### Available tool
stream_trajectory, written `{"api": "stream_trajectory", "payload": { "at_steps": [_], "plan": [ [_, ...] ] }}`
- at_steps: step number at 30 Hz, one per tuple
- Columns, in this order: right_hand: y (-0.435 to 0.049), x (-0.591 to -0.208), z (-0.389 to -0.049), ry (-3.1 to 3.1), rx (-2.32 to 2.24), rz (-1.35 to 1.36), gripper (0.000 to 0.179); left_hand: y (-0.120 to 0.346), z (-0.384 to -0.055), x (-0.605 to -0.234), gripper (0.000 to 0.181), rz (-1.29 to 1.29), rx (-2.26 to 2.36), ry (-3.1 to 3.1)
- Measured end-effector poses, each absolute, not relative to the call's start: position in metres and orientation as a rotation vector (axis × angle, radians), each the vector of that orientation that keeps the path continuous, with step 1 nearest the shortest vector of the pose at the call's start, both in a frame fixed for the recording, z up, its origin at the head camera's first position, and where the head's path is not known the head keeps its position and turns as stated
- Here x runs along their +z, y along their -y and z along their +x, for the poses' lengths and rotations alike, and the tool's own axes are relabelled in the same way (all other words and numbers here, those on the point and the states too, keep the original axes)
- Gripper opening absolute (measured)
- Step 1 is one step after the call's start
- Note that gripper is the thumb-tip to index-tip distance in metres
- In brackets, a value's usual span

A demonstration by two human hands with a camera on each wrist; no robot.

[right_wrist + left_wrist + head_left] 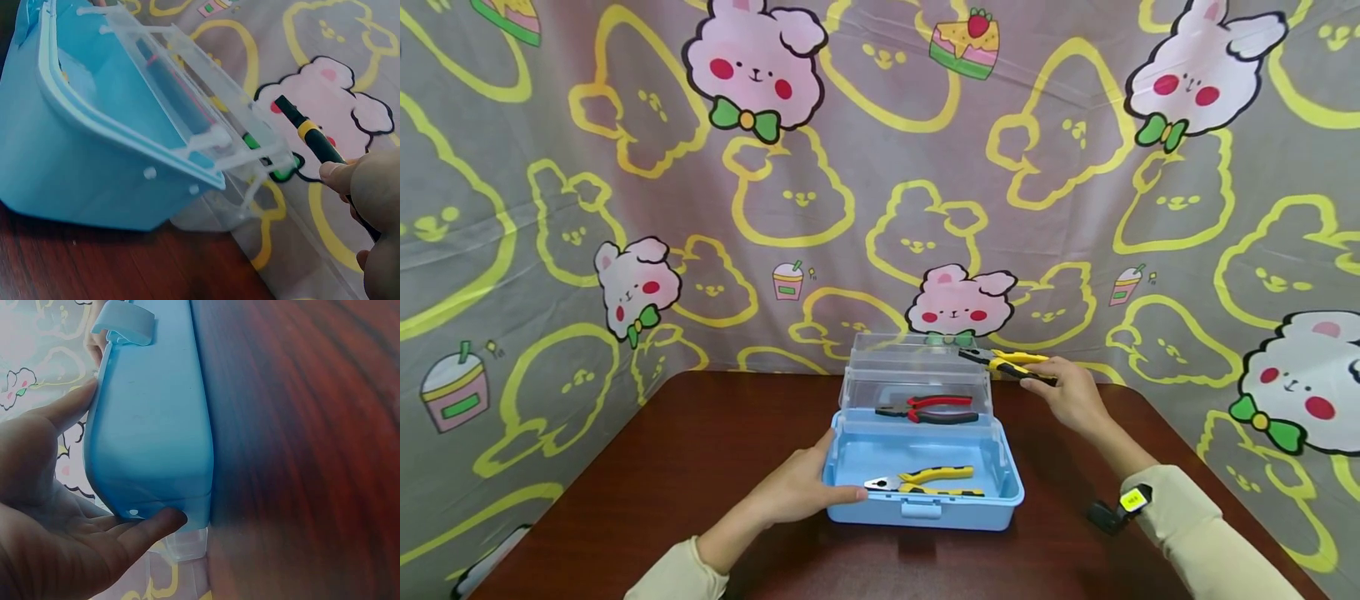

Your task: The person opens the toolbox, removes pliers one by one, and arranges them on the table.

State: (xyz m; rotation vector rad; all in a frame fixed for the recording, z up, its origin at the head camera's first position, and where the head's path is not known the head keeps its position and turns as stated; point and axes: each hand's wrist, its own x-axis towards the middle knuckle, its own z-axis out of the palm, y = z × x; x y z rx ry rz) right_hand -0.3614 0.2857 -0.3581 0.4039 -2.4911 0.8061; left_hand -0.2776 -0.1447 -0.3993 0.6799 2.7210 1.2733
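On the table stands a light blue toolbox (pixel 955 513), its clear lid and trays raised at the back. My left hand (pixel 805 483) holds its front left corner, thumb on the front rim and fingers along the end wall, as the left wrist view shows. My right hand (pixel 1075 394) grips yellow-and-black pliers (pixel 1007 364) by the handles, above the box's back right, jaws toward the left. Red-and-black pliers (pixel 936 410) lie in a clear tray (pixel 917 427). Another yellow-and-black pair of pliers (pixel 925 477) rests inside the blue bottom, near the front.
The dark red wooden table (pixel 700 442) runs out on both sides of the box. Behind it hangs a grey cartoon-print curtain (pixel 865 167). A latch (pixel 921 510) sits on the box's front. A device with a lit yellow screen (pixel 1133 500) is strapped to the right wrist.
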Motion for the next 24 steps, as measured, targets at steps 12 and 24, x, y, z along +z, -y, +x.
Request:
{"api": "stream_trajectory", "payload": {
  "at_steps": [12, 24],
  "plan": [
    [-0.32, -0.373, -0.355, 2.448, 0.758, 0.315, 0.031, 0.145, -0.277, -0.399, 0.116, 0.668, 1.273, -2.713],
    [-0.358, -0.4, -0.357, 2.482, 0.737, 0.161, 0.036, 0.145, -0.278, -0.399, 0.116, 0.684, 1.274, -2.715]
  ]
}}
